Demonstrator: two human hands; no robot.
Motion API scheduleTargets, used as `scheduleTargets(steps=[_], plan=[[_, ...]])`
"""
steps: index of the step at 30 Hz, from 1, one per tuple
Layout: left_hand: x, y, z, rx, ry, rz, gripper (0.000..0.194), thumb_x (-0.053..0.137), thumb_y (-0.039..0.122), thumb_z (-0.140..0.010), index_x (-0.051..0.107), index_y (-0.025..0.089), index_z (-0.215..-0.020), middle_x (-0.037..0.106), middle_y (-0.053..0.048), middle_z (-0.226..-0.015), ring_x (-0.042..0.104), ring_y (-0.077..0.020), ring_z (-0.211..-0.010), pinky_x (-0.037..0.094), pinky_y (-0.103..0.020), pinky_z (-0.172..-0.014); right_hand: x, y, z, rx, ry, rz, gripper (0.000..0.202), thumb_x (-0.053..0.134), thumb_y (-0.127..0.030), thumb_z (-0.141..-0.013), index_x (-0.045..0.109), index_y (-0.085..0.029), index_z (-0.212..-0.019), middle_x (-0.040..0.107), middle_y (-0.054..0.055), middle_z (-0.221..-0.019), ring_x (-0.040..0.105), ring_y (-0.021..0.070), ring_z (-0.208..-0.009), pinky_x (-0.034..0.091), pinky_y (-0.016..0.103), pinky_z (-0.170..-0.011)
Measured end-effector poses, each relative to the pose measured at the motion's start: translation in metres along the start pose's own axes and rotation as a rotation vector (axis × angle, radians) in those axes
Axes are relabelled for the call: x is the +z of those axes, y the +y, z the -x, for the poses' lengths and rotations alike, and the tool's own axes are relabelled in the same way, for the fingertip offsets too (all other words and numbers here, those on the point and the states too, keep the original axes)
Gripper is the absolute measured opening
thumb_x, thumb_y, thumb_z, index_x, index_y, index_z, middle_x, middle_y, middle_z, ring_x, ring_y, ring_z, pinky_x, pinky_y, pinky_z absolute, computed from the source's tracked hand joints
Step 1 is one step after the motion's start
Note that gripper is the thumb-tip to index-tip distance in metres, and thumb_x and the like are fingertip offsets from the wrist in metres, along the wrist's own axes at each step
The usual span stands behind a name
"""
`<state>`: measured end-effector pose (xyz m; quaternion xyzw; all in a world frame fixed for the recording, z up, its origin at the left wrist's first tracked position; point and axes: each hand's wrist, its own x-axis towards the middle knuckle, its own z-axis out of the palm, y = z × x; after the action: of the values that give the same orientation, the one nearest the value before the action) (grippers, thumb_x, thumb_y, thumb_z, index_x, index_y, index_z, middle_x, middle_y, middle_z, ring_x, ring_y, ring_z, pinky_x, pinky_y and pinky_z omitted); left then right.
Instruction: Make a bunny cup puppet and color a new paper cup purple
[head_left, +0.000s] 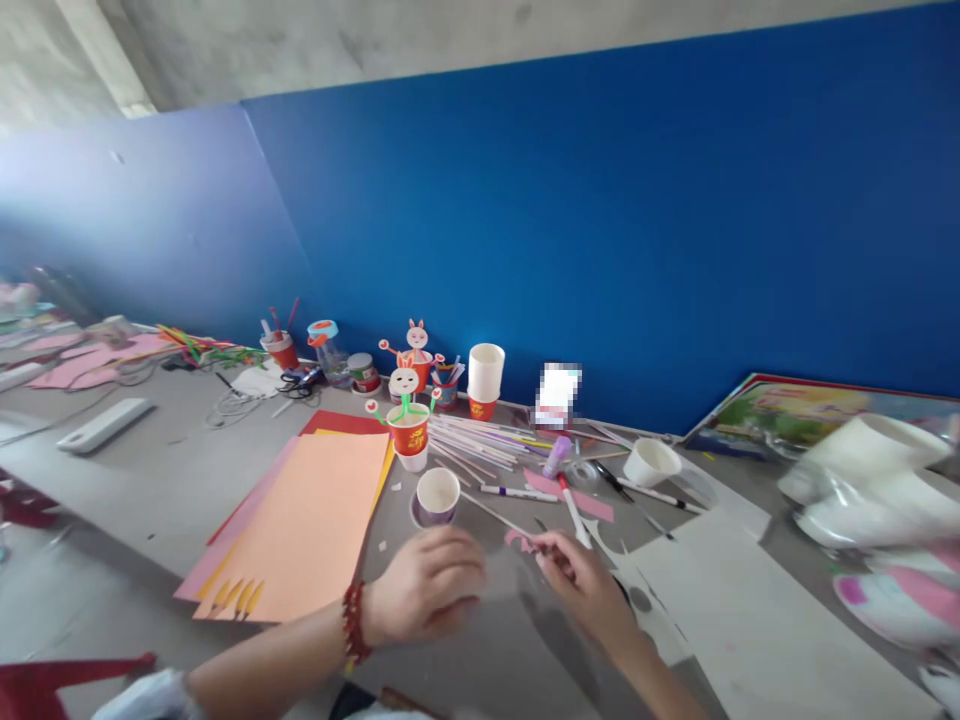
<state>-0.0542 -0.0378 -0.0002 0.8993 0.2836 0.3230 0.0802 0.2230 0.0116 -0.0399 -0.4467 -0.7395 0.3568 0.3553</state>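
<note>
My left hand [439, 583], with a red beaded bracelet [354, 622] at its wrist, hovers over the grey table below a white paper cup [438, 493]. Its fingers are blurred and curled downward, and I cannot make out anything in them. To the right, the fingertips of my right hand [574, 578] pinch the lower end of a thin pale stick [496, 515], beside a small pink paper cutout [519, 541]. The stick slants up and left toward the cup. Behind the cup stands a red cup with a rabbit figure [405, 380] on green arms.
Coloured paper sheets [311, 520] lie at the left. Many thin sticks [480, 445], markers [574, 510], a purple glue stick [557, 456] and tape [583, 472] lie behind my hands. White sheets [757, 600] and bagged cups [877, 480] are at the right; a blue partition [600, 220] stands behind.
</note>
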Motion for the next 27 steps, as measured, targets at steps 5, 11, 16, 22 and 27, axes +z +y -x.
scheduleTargets(steps=[5, 11, 16, 22, 27], plan=[[0.056, -0.002, -0.026, 0.178, -0.299, 0.055, 0.016, 0.051, 0.031, -0.096, 0.060, 0.019, -0.091, 0.072, -0.007, -0.086, 0.064, -0.0208, -0.084, 0.052, -0.034, -0.076, -0.012, -0.028, -0.044, -0.034, -0.233, 0.383, 0.024, 0.052, -0.026, -0.094, 0.067, -0.024, -0.113, 0.074, 0.005, -0.110, 0.073, 0.0177, -0.082, 0.056, 0.027, -0.073], [0.098, -0.002, -0.025, 0.190, -0.290, 0.062, 0.018, 0.053, 0.034, -0.095, 0.061, 0.020, -0.087, 0.069, -0.004, -0.079, 0.061, -0.0198, -0.079, 0.046, -0.034, -0.074, 0.009, -0.021, -0.127, 0.016, -0.165, 0.693, 0.026, 0.049, -0.015, -0.097, 0.067, -0.016, -0.117, 0.073, 0.012, -0.115, 0.070, 0.0238, -0.106, 0.052, 0.032, -0.091], [0.102, -0.006, -0.024, 0.151, -0.259, 0.128, 0.019, 0.050, 0.031, -0.096, 0.065, 0.020, -0.089, 0.069, -0.006, -0.080, 0.061, -0.0194, -0.078, 0.046, -0.033, -0.076, 0.039, -0.007, -0.162, 0.057, -0.166, 0.865, 0.022, 0.059, -0.023, -0.099, 0.065, -0.013, -0.118, 0.067, 0.013, -0.121, 0.068, 0.0226, -0.103, 0.056, 0.038, -0.089], [0.100, -0.010, -0.029, 0.120, -0.245, 0.254, 0.025, 0.047, 0.031, -0.096, 0.067, 0.020, -0.086, 0.070, -0.008, -0.079, 0.064, -0.0199, -0.078, 0.049, -0.032, -0.077, 0.047, -0.004, -0.165, 0.074, -0.190, 0.996, 0.032, 0.062, -0.033, -0.099, 0.061, -0.017, -0.126, 0.063, 0.010, -0.127, 0.066, 0.0234, -0.107, 0.058, 0.044, -0.090], [0.097, -0.010, -0.030, 0.104, -0.243, 0.325, 0.024, 0.046, 0.030, -0.096, 0.066, 0.020, -0.087, 0.071, -0.009, -0.080, 0.066, -0.0211, -0.081, 0.049, -0.033, -0.078, 0.045, -0.011, -0.172, 0.093, -0.285, 1.048, 0.034, 0.063, -0.034, -0.098, 0.060, -0.016, -0.127, 0.063, 0.011, -0.127, 0.066, 0.0239, -0.107, 0.058, 0.044, -0.090]])
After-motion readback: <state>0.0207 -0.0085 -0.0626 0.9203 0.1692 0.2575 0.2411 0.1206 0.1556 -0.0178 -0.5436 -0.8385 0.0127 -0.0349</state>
